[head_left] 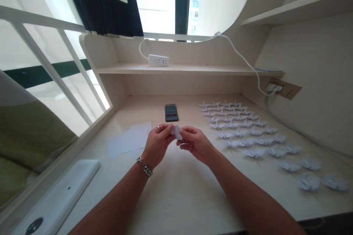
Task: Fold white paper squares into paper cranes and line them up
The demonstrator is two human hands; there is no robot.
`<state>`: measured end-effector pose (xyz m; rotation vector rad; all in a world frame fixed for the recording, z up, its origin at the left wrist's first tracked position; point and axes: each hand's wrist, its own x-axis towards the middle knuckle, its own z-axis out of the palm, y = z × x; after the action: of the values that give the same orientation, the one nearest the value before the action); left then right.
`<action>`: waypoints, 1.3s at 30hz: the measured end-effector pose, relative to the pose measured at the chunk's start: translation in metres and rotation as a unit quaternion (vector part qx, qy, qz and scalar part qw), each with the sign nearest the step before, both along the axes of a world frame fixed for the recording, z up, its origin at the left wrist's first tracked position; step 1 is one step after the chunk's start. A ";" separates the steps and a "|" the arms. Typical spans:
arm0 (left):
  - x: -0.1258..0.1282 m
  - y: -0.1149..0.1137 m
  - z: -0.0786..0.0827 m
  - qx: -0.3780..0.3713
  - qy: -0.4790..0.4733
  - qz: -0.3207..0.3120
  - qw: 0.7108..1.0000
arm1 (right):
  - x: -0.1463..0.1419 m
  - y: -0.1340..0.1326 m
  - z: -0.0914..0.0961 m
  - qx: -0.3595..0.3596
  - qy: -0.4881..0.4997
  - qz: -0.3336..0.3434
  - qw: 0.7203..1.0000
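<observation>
A small piece of folded white paper (177,132) is held up over the middle of the desk. My left hand (158,142), with a ring and a chain bracelet at the wrist, pinches its left side. Thumb and fingers of my right hand (196,143) close on its right edge. Parts of the paper are hidden behind the fingertips. To the right stand several rows of folded white paper cranes (242,132). Flat sheets of white paper (129,140) lie left of my left hand. Just beyond my hands is a dark phone (171,113).
A white power strip (158,60) sits on the shelf (187,69) at the back, its cable running to a wall socket (284,88) at right. A long white device (55,202) lies along the desk's left side, beside a railing (52,68).
</observation>
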<state>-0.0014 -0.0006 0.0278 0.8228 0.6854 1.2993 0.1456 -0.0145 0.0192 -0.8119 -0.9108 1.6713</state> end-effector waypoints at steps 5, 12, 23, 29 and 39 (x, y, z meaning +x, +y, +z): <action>0.002 -0.002 0.001 0.011 0.000 -0.018 1.000 | 0.000 -0.003 0.000 0.009 0.003 -0.007 1.000; 0.005 -0.003 0.002 0.035 0.031 0.020 0.999 | -0.001 0.000 -0.003 0.132 -0.147 -0.096 0.976; 0.006 -0.003 -0.003 0.055 0.069 0.010 0.996 | -0.002 0.002 -0.008 0.254 -0.190 -0.145 0.937; 0.006 -0.003 -0.003 0.049 0.060 -0.010 0.997 | 0.001 0.002 -0.010 0.237 -0.206 -0.130 0.941; 0.004 -0.001 -0.007 0.063 0.124 0.012 0.990 | 0.006 -0.007 -0.002 0.355 -0.370 -0.182 0.839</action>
<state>0.0029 -0.0012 0.0213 1.0949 0.8181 1.2837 0.1519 -0.0219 0.0173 -1.0179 -1.6490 0.5482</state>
